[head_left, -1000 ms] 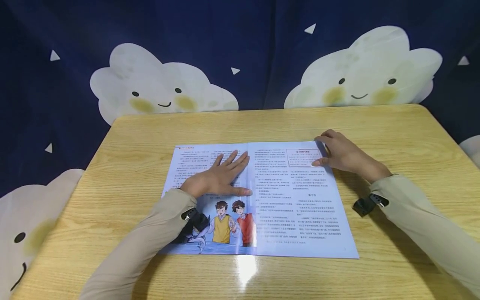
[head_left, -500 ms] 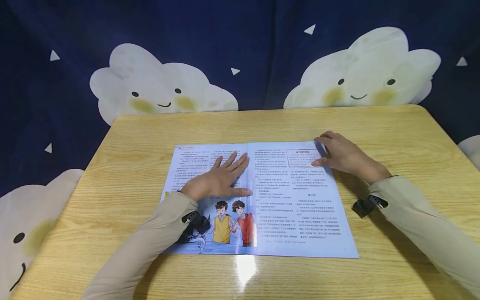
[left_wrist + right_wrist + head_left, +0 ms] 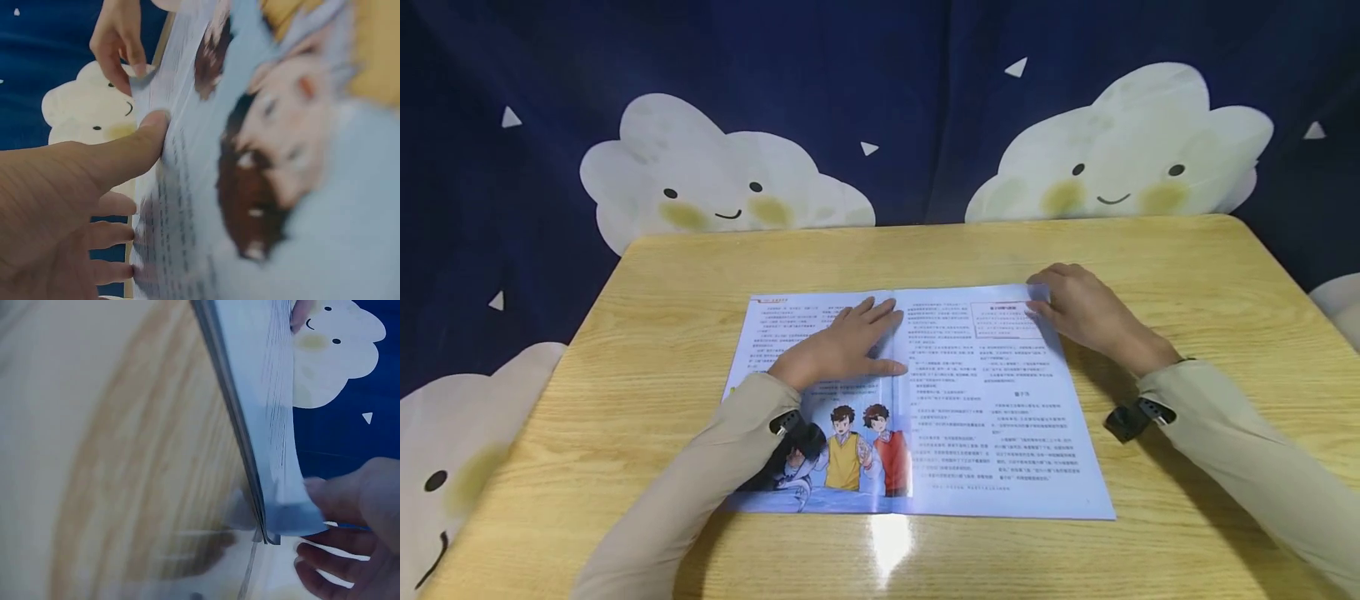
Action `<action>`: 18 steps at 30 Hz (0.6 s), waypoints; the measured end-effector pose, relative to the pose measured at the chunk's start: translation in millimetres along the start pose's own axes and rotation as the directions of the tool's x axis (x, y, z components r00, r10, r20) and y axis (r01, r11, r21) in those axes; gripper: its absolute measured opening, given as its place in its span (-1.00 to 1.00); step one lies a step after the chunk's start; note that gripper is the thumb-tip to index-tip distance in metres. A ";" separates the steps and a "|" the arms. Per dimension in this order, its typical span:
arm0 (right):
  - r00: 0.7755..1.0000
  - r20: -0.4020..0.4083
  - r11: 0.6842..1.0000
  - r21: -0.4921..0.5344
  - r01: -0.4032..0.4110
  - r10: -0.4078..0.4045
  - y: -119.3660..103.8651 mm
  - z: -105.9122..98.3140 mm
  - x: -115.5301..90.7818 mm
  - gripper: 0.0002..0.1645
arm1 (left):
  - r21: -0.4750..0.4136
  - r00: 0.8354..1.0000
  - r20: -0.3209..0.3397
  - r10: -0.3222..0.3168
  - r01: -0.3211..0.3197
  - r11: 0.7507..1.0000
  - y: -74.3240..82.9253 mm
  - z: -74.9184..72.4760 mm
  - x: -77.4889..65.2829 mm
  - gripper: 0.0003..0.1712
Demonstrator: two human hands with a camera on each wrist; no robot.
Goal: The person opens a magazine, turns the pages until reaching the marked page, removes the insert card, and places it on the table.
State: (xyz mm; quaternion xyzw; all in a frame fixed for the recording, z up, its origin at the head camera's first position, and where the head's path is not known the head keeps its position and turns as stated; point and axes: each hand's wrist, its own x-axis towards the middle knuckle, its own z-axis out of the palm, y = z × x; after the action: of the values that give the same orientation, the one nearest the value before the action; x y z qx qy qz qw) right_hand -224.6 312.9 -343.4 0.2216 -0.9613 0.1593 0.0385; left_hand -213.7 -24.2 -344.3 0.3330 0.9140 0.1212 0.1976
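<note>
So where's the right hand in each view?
Head: right hand, right of centre, at the magazine's upper right corner.
Left wrist: right hand, upper left.
Right wrist: right hand, lower right.
Shared landmark: the page corner it pinches, visible in all three.

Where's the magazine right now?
In the head view, the magazine lies open on the wooden table, just below frame center, with the left hand on its left page and the right hand pinching the right page's far outer corner.
</note>
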 end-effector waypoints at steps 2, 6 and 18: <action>0.999 -0.046 0.998 0.054 -0.014 0.016 0.5 0.9 -0.4 -0.59 | -0.010 0.999 -0.035 -0.003 0.003 1.000 -0.9 -2.5 8.0 -0.03; 0.991 -0.069 0.976 0.193 -0.103 0.118 -0.8 2.5 -1.5 -0.44 | -0.017 0.995 -0.099 0.003 -0.005 1.000 -2.4 -6.4 26.9 -0.04; 0.973 -0.040 0.923 0.325 -0.205 0.229 -7.8 1.6 -7.0 -0.44 | -0.179 0.973 -0.228 0.037 -0.079 0.981 -7.2 -9.3 63.2 -0.23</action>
State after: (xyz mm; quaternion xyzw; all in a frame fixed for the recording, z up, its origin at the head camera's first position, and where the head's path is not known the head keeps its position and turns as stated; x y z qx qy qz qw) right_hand -214.9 308.7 -343.6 0.1107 -0.9392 0.3243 0.0212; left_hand -266.1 11.1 -356.3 0.3238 0.9049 0.2490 0.1200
